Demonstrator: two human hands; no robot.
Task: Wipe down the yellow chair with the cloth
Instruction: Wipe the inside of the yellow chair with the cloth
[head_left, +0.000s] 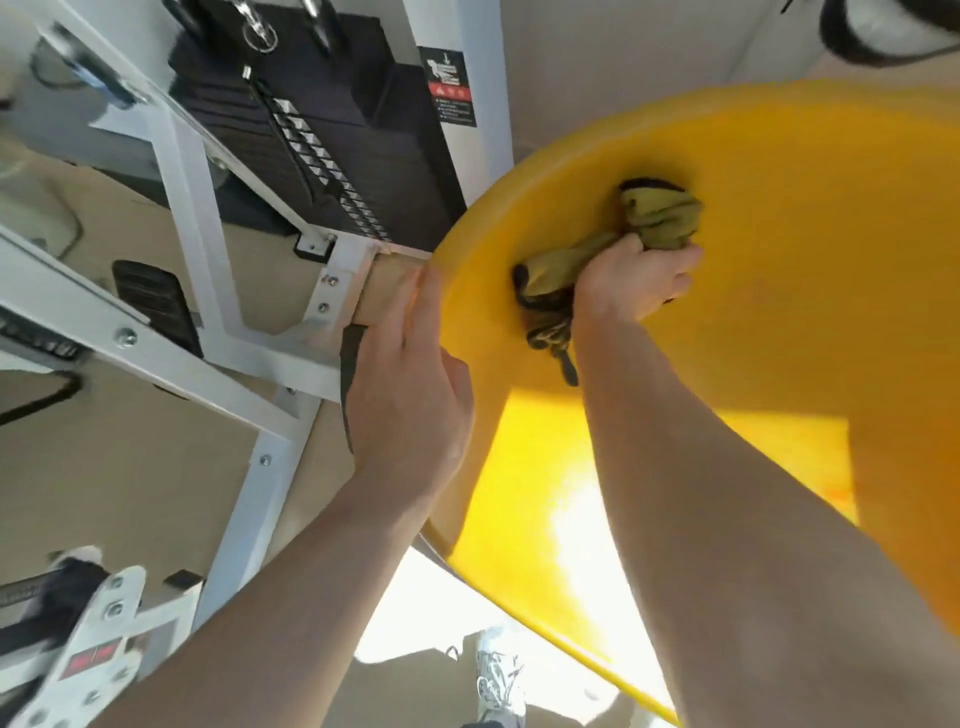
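Observation:
The yellow chair (805, 270) fills the right half of the head view, its smooth curved shell facing me. My right hand (636, 283) is closed around a bunched olive-green cloth (660, 218) with dark edging, pressing it against the shell near its upper middle. A dark tail of the cloth hangs below my fist. My left hand (410, 384) wraps over the chair's left rim, fingers gripping the edge. Bright sunlight falls on the lower part of the shell.
A white steel gym machine frame (208, 291) with a black weight stack (311, 140) stands close on the left, almost touching the chair's rim. Beige floor lies beneath. A white sneaker (498, 675) shows at the bottom centre.

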